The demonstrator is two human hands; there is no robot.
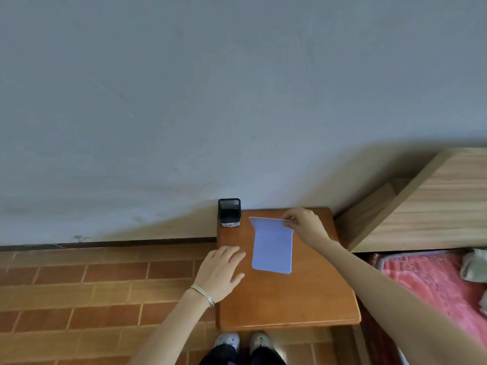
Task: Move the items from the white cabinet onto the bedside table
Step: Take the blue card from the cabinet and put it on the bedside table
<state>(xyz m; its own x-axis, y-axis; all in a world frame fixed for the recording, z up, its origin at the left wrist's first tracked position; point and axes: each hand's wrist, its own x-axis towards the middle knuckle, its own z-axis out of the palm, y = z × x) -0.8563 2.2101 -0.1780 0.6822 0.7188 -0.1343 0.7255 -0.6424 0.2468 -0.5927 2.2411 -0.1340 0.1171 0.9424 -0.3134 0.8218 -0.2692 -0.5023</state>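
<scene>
Sheet (272, 246) between left hand (221, 271), right hand (303, 225)

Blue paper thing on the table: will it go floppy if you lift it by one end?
Probably floppy: the blue sheet curves up where the right hand pinches its far edge. It looks thin, so it is likely light. It might slide easily on the smooth bedside table.
</scene>
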